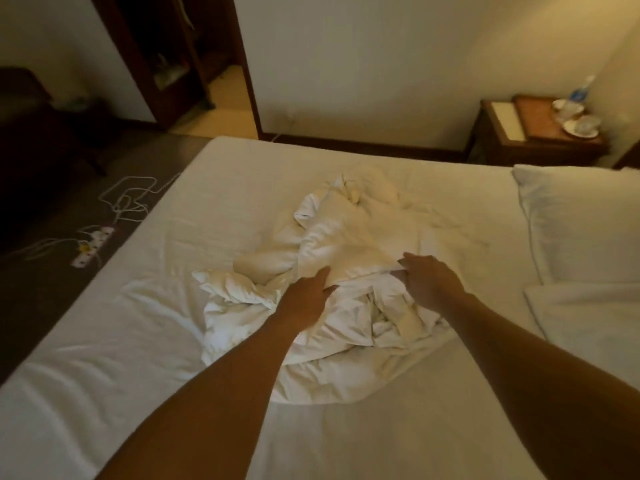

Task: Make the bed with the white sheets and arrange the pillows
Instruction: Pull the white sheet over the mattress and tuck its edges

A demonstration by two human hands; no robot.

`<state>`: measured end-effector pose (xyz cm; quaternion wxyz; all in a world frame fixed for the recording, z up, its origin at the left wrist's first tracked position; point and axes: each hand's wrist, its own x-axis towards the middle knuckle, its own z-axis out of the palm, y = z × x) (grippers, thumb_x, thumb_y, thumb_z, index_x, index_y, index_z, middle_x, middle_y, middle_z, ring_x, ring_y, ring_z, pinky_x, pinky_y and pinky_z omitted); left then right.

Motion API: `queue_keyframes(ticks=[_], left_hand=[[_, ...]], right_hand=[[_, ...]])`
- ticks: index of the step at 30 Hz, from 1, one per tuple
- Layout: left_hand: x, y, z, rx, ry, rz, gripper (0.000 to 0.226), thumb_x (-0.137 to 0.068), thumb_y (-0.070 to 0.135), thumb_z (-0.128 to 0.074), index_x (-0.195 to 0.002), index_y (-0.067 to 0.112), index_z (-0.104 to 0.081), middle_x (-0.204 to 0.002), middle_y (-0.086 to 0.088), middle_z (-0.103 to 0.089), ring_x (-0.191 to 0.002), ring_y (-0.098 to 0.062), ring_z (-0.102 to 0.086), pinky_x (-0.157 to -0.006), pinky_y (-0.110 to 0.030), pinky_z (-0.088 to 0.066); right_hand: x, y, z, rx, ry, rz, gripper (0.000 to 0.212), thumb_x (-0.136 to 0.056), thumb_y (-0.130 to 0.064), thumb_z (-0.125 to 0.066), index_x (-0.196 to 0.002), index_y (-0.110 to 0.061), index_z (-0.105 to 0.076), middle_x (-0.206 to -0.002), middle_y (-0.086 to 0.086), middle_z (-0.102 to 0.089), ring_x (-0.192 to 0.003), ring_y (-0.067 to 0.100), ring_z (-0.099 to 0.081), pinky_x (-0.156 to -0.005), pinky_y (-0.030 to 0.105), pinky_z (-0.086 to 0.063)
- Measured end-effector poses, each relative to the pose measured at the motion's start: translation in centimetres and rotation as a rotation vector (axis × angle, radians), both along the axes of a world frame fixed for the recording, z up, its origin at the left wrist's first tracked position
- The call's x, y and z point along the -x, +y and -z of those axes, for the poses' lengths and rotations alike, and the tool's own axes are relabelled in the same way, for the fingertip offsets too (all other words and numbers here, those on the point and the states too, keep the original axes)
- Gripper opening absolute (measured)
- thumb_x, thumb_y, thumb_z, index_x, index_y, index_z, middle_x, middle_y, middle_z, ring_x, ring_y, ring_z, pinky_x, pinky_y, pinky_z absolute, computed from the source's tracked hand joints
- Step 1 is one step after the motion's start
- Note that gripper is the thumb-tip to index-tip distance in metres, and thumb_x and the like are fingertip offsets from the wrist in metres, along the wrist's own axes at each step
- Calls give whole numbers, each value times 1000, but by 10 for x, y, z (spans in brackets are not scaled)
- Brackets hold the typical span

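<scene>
My left hand (pixel 306 296) and right hand (pixel 427 282) both pinch folds of the crumpled white sheet (pixel 346 230) heaped mid-way across the bed (pixel 138 323) (pillows (pixel 571 223) lie to my right), and lifting from this bunched middle could, I judge, drag up a twisted knot instead of an open edge.

Bed (pixel 104 341): crumpled sheet (pixel 346 237) at centre; pillows (pixel 581 230) at right end. Floor (pixel 52 289), left of bed: power strip (pixel 93 245). Far right, beyond bed: bench (pixel 540 140) bearing cups (pixel 581 126), bottle (pixel 581 91).

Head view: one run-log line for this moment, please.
sheet: crumpled on bed | left hand: grips sheet | right hand: grips sheet | pillows: image right
</scene>
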<state>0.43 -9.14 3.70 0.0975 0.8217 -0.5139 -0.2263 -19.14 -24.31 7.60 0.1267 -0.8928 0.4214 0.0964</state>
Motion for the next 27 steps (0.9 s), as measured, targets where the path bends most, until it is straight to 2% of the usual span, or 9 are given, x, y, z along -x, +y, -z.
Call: queue_keyframes(ticks=[2,5,9,13,18,21,25,27], left_hand=[[9,-2,-44,79,-44,-23,57,-108,47,-34,-158,20,-28,-129,-20,-63,-117,-38,-59,-93,-42,-45],[33,-2,-110,171,-125,-25,58,-107,48,-33,-157,19,-30,-126,-21,-65,-111,-39,-61,-88,-42,-46],[80,-12,-171,299,-144,11,59,-106,50,-35,-155,18,-37,-123,-16,-68,-106,-34,-65,-85,-39,-47],[148,-30,-192,334,-68,108,61,-104,57,-36,-150,16,-43,-123,-13,-69,-109,-33,-65,-91,-42,-51],[228,-49,-168,244,-54,325,57,-102,45,-55,-151,19,-41,-133,-13,-63,-118,-34,-60,-94,-38,-48],[261,-63,-143,227,-70,428,51,-104,33,-53,-154,26,-41,-138,-11,-62,-123,-31,-60,-99,-36,-47],[299,-81,-124,369,-153,505,40,-107,31,-48,-147,30,-52,-122,-10,-72,-112,-31,-67,-105,-42,-46],[316,-86,-114,432,-156,544,39,-106,33,-50,-145,33,-54,-107,-10,-76,-96,-31,-71,-93,-40,-54]], right_hand=[[8,-3,-49,67,-97,0,42,-106,-44,-43,-138,-20,-58,-139,7,-60,-125,32,-57,-100,43,-49],[35,-3,-123,189,-181,-18,40,-106,-46,-43,-141,-32,-57,-125,5,-69,-107,29,-67,-90,41,-55],[91,-1,-200,376,-240,-50,42,-107,-43,-41,-148,-35,-49,-133,7,-65,-115,31,-65,-96,43,-53],[169,-3,-248,484,-219,-60,38,-109,-33,-44,-146,-31,-54,-128,11,-67,-108,35,-66,-86,41,-54],[270,-3,-264,490,-185,-12,38,-105,-22,-53,-141,-27,-60,-131,6,-68,-113,30,-67,-92,42,-54],[327,-4,-252,516,-112,44,43,-102,-16,-58,-143,-29,-57,-139,2,-64,-118,27,-66,-98,41,-53],[390,-3,-224,514,-13,78,55,-102,-5,-54,-149,-31,-49,-148,-5,-55,-124,23,-63,-102,43,-52],[413,-6,-212,509,16,79,60,-100,0,-52,-151,-33,-47,-151,-7,-51,-126,22,-61,-101,42,-53]])
